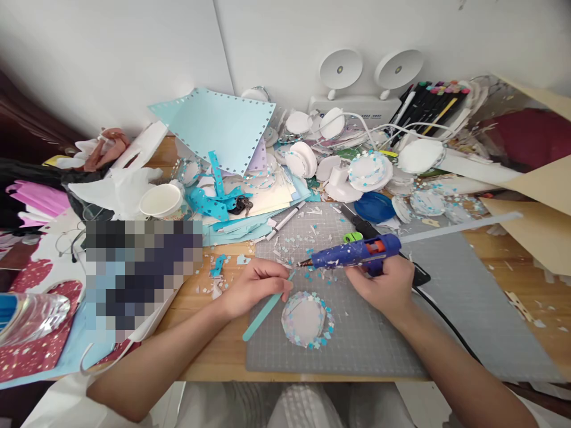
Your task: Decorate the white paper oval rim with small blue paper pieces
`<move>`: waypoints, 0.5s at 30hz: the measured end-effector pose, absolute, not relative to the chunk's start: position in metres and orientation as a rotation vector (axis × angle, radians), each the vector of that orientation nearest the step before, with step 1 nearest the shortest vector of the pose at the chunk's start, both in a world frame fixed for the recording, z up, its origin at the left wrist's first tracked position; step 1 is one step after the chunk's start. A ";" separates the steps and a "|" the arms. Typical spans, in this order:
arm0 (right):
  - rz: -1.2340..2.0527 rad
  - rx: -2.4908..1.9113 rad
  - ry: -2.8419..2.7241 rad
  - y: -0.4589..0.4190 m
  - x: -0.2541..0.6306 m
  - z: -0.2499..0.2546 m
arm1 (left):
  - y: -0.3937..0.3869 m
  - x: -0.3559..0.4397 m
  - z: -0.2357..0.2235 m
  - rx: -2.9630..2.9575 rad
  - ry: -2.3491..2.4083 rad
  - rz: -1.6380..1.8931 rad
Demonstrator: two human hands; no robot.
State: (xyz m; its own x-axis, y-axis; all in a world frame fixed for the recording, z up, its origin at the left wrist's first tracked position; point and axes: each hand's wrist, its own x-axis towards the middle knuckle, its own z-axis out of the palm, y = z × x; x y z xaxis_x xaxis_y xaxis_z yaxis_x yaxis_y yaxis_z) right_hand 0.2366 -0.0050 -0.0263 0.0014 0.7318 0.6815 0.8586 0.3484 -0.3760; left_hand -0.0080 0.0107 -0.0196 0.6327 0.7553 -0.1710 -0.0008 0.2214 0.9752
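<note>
My right hand is closed round the grip of a blue glue gun; its nozzle points left, and a clear glue stick juts out of its back to the right. My left hand pinches a thin teal strip whose upper end meets the nozzle tip. Just below both hands a round white paper disc, edged with small blue and white cut-outs, lies on the grey cutting mat.
Sheets of light blue paper, white paper cups, many white discs and marker pens crowd the back of the wooden desk. The gun's black cable runs to the right. A plastic bottle lies far left.
</note>
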 end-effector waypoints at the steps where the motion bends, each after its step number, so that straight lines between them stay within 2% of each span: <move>1: -0.196 -1.431 -1.735 -0.005 0.238 -0.026 | 0.011 -0.008 -0.020 1.253 0.752 0.591; 8: -0.410 -1.611 -1.490 -0.012 0.281 -0.014 | 0.009 -0.009 -0.026 1.231 0.765 0.610; 15: -0.566 -1.933 -1.069 -0.053 0.385 -0.043 | 0.008 -0.008 -0.026 1.199 0.784 0.619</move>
